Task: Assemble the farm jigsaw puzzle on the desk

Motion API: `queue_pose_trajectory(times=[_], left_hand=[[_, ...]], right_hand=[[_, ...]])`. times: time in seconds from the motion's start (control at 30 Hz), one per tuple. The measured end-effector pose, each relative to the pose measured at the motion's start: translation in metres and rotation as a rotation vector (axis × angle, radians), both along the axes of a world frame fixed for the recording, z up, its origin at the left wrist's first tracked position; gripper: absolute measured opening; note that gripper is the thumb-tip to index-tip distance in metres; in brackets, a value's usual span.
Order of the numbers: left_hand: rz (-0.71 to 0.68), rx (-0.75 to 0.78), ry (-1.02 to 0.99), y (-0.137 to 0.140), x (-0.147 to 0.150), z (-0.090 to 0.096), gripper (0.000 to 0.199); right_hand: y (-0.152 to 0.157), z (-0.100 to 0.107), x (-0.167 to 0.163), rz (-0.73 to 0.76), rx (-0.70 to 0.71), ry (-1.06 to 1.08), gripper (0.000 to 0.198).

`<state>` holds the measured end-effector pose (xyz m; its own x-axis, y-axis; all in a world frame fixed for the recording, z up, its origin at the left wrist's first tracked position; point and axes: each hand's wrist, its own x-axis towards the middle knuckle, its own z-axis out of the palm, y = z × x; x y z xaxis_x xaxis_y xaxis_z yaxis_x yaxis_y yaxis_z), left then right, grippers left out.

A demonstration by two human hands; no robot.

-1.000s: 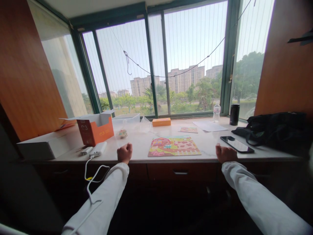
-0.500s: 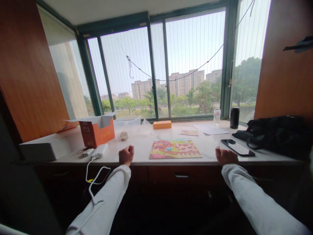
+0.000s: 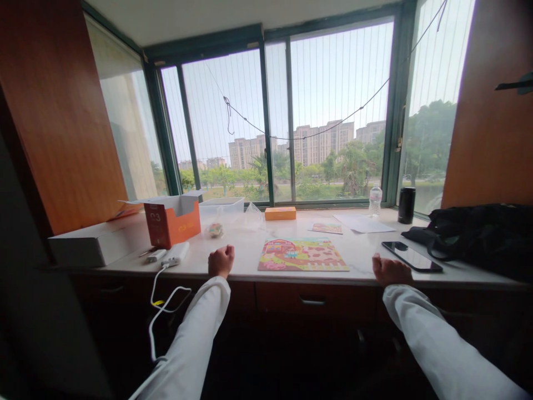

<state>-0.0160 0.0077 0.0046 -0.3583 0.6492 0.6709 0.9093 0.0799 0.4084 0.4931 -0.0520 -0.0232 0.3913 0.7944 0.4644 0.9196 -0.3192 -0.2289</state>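
Observation:
My left hand point(image 3: 221, 261) rests as a fist at the front edge of the white counter point(image 3: 245, 261), and nothing shows in it. On the other side, my right hand point(image 3: 391, 271) is also curled into a fist at the edge, just left of a black smartphone point(image 3: 411, 256). Between the fists lies a flat, colourful farm-scene puzzle board point(image 3: 303, 255) with a red barn and a white fence. Behind it is a smaller printed farm picture card point(image 3: 327, 228). A clear bag of small pieces point(image 3: 215, 230) sits beyond my left hand.
An orange open box point(image 3: 171, 225), a white box point(image 3: 89, 244) and a white power strip point(image 3: 176, 254) with its cable stand left. Along the back are a clear plastic bin point(image 3: 222, 209), an orange carton point(image 3: 280, 213), paper, a bottle point(image 3: 375, 201), a black can point(image 3: 406, 205) and a black bag point(image 3: 478, 236).
The view has shifted slightly, so everything sits a little further right. Both fists keep their places at the counter edge, and the objects have not moved.

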Motion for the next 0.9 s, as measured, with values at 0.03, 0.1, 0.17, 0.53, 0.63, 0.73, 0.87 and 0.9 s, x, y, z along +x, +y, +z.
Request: queue_pose_trajectory(times=[0.03,0.1,0.17,0.53,0.63,0.73,0.87,0.9], left_hand=[[-0.004,-0.004,0.001,-0.0003,-0.0003,0.0002,0.043],[-0.012,-0.014,-0.002,-0.0010,-0.0007,0.0010,0.043],[-0.024,-0.019,-0.006,-0.0017,-0.0007,0.0020,0.043],[-0.027,-0.005,-0.027,-0.0042,0.0025,0.0043,0.041],[-0.020,-0.001,-0.018,-0.0038,0.0024,0.0041,0.042],[-0.010,-0.001,-0.012,-0.0041,0.0028,0.0046,0.042],[-0.006,-0.015,-0.008,-0.0045,0.0028,0.0051,0.043],[-0.005,-0.015,-0.004,-0.0042,0.0026,0.0049,0.043]], right_hand=[[0.0004,-0.0002,-0.0004,-0.014,0.001,-0.005,0.054],[0.0012,-0.0011,-0.0009,-0.040,0.007,-0.019,0.052],[0.0012,-0.0020,-0.0011,-0.042,0.021,-0.034,0.052],[-0.0034,0.0013,-0.0002,-0.001,0.008,-0.050,0.054],[-0.0043,0.0021,-0.0007,-0.003,0.004,-0.045,0.055],[-0.0034,0.0012,-0.0002,-0.003,0.009,-0.053,0.056],[0.0016,-0.0034,0.0023,-0.019,0.011,-0.057,0.054],[0.0028,-0.0045,0.0029,-0.023,0.017,-0.061,0.054]])
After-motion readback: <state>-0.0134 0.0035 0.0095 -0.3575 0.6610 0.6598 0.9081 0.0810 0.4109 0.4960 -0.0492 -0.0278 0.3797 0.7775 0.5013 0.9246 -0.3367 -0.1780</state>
